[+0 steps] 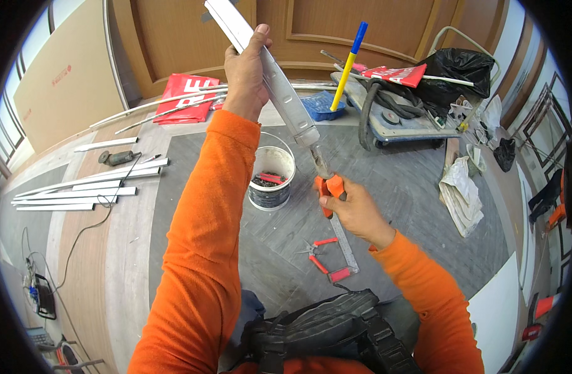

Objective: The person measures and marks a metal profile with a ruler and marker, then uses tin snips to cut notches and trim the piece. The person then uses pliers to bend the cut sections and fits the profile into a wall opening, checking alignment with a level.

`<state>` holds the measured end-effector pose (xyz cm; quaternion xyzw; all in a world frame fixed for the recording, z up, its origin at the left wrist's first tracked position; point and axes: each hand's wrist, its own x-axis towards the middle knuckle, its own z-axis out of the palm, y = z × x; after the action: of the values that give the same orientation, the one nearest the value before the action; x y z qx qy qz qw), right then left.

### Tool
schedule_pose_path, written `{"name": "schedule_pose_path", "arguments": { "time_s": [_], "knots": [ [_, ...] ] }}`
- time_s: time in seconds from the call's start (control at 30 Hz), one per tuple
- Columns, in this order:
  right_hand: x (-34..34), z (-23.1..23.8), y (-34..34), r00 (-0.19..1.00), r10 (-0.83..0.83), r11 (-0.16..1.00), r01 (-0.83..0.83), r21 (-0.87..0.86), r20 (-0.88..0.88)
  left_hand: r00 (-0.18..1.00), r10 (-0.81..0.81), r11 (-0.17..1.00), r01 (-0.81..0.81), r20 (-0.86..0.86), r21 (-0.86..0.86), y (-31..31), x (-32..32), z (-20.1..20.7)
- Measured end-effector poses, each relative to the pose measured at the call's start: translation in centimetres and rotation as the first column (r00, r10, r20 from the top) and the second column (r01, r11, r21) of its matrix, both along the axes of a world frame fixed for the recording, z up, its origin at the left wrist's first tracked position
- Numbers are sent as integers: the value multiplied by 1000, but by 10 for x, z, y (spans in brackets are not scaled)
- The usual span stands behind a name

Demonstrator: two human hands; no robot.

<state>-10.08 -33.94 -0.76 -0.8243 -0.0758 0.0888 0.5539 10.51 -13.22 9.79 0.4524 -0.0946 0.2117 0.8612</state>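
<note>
Head view: left hand wraps metal channel, slanting far-left to near-right; right hand clasps orange-handled tool at its near end.
– Risk?
– Channel may twist if tool pulls sideways; can't quite tell whether it bites.

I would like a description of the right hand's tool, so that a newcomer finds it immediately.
Start at the grey floor in the middle. Above it, the right hand grips orange-handled snips, their jaws at the lower end of a metal channel. Their orange handles set them apart from the red-handled pliers lying on the floor.
</note>
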Motion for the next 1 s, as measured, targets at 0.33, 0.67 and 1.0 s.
{"name": "schedule_pose_path", "arguments": {
  "time_s": [0.33, 0.67, 1.0],
  "knots": [
    [6, -7, -2, 934, -159, 980, 190, -67, 321, 996, 6, 1000, -8, -84, -23, -38, -6, -14],
    [20, -26, -8, 938, -161, 972, 204, -115, 307, 999, 30, 999, -30, -11, 36, -32, -9, -23],
    [36, -66, -32, 979, -157, 912, 194, -362, 129, 956, 25, 970, -95, 294, 225, -38, -18, -18]
  ]
}}
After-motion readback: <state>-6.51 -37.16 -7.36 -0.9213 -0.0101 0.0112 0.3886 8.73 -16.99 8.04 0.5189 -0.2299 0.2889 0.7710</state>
